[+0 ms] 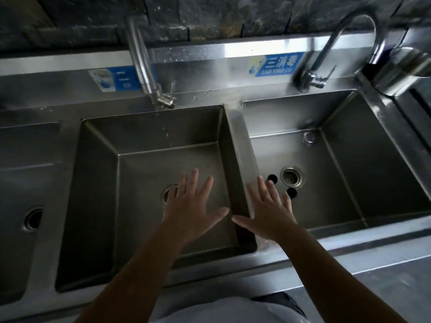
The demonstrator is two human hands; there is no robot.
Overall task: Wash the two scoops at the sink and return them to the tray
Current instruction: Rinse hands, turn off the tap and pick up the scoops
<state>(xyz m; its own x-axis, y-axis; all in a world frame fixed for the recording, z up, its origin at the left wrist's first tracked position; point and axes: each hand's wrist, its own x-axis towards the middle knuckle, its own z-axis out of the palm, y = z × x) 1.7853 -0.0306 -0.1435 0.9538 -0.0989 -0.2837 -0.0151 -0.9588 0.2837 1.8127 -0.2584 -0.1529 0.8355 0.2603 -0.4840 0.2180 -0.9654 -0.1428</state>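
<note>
I look down on a steel sink unit with a middle basin (144, 141) and a right basin (349, 159). My left hand (193, 206) hovers flat over the middle basin, fingers spread, holding nothing. My right hand (268, 210) is spread the same way above the divider (240, 141) between the two basins, also holding nothing. No scoop and no tray appear in view. Two small dark round things (272, 178) lie on the right basin's floor beside its drain (291, 176); I cannot tell what they are.
A straight tap (142, 59) stands behind the middle basin, with drops falling below its spout. A curved tap (345, 43) stands behind the right basin. A third basin (23, 183) lies at the left. Blue labels are stuck on the backsplash. A steel fixture (405, 66) sits at the far right.
</note>
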